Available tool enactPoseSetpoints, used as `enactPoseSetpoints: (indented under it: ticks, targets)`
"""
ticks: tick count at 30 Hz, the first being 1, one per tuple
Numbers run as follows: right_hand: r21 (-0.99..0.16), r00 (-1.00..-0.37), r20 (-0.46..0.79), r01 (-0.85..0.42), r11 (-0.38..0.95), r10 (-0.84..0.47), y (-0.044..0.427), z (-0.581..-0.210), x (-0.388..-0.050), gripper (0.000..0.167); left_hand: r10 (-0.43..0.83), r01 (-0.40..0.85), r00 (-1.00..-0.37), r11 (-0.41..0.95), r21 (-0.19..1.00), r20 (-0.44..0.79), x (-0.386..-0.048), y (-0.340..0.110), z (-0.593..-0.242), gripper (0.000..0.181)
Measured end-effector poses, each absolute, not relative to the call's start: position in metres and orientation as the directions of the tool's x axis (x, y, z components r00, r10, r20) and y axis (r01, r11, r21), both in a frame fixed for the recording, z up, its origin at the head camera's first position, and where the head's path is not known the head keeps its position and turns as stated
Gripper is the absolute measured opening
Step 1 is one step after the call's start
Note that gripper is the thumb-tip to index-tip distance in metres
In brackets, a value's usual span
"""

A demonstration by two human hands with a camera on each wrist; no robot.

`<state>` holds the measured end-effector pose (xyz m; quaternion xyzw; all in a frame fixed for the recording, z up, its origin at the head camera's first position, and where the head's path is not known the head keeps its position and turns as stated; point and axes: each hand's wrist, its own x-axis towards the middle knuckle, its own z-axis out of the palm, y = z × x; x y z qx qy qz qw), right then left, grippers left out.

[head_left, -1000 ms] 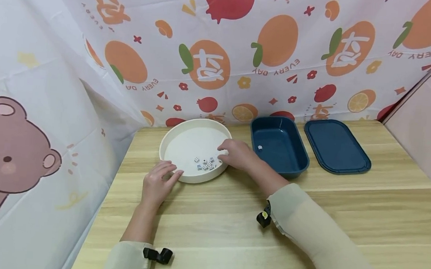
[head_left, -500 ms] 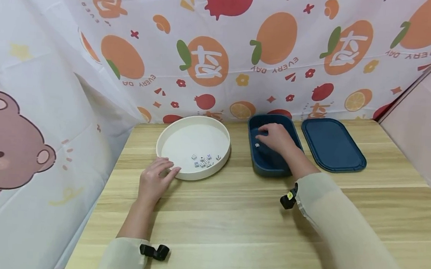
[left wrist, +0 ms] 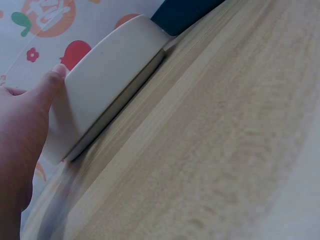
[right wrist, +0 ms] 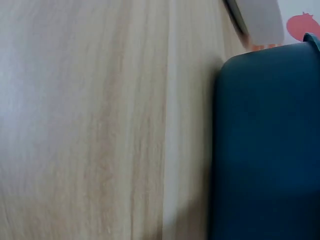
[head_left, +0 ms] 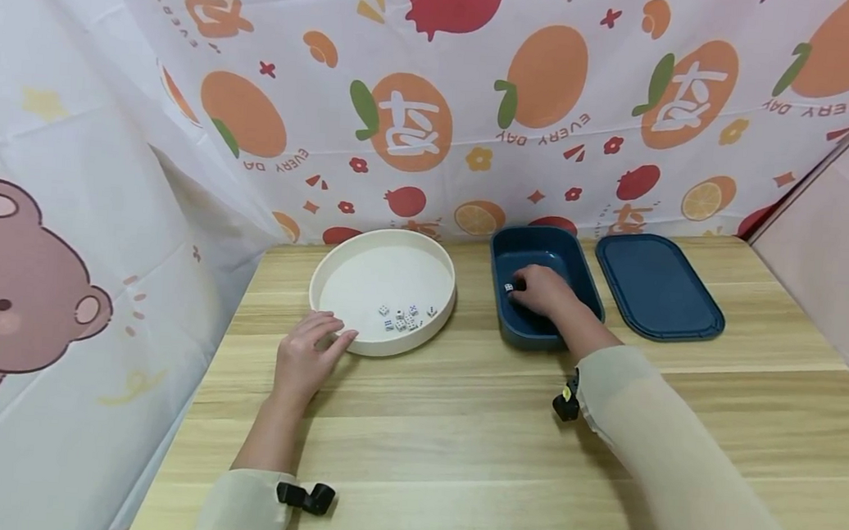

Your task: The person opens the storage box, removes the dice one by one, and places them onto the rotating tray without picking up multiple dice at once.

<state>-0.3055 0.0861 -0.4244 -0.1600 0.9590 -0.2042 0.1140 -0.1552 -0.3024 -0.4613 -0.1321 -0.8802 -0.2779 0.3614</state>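
In the head view my left hand (head_left: 305,355) rests on the near left rim of a round cream tray (head_left: 382,346). The left wrist view shows its thumb (left wrist: 56,72) lying against that rim. Several small white dice (head_left: 402,319) sit near the front of the tray's floor. My right hand (head_left: 543,291) reaches down inside a dark blue rectangular box (head_left: 588,297), fingers bent and pointing down. Beside its fingertips a white die (head_left: 508,287) lies on the box floor. Whether those fingers hold a die is hidden. The right wrist view has only the box's outer wall (right wrist: 265,140).
A flat dark blue lid (head_left: 659,286) lies to the right of the box. All stand on a wooden table (head_left: 411,461) in front of a fruit-printed curtain (head_left: 475,71). A bear-printed cloth (head_left: 16,286) hangs on the left.
My right hand has gone from the right side of the tray across to the blue box, then lower into it. The left hand stays at the tray rim.
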Motion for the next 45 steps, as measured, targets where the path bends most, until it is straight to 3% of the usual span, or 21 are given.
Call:
enactPoseSetpoints:
  ticks: [13,19,22,26,30,39,45]
  targets:
    - [-0.3,-0.902,-0.12,-0.365,0.881,-0.415,0.082,-0.43,-0.302,0.026,0.043,0.442,-0.7,0.81,0.385,0.713,-0.156,-0.303,-0.461,0.027]
    - [-0.412,-0.922,-0.116,-0.293,0.862,-0.369,0.087,-0.422,-0.302,0.024,0.045,0.438,-0.704,0.813,0.383,0.709,-0.154,-0.301,-0.465,0.027]
    - [-0.492,-0.945,-0.032,-0.268,0.829,-0.325,0.082,-0.411,-0.298,0.024,0.044,0.433,-0.703,0.819,0.378,0.71,-0.153,-0.301,-0.466,0.027]
    - [-0.62,-0.942,0.171,-0.33,0.712,-0.288,0.053,-0.393,-0.281,0.026,0.04,0.436,-0.696,0.816,0.378,0.717,-0.153,-0.302,-0.465,0.027]
    - [-0.641,-0.886,0.279,-0.459,0.615,-0.371,0.012,-0.386,-0.26,0.029,0.038,0.447,-0.687,0.809,0.381,0.725,-0.154,-0.302,-0.464,0.027]
    - [-0.518,-0.823,0.199,-0.549,0.656,-0.531,-0.038,-0.419,-0.242,0.026,0.033,0.439,-0.697,0.809,0.39,0.716,-0.153,-0.301,-0.465,0.027]
    - [-0.549,-0.814,0.211,-0.557,0.623,-0.542,-0.042,-0.424,-0.239,0.029,0.036,0.433,-0.7,0.815,0.384,0.713,-0.152,-0.302,-0.461,0.027]
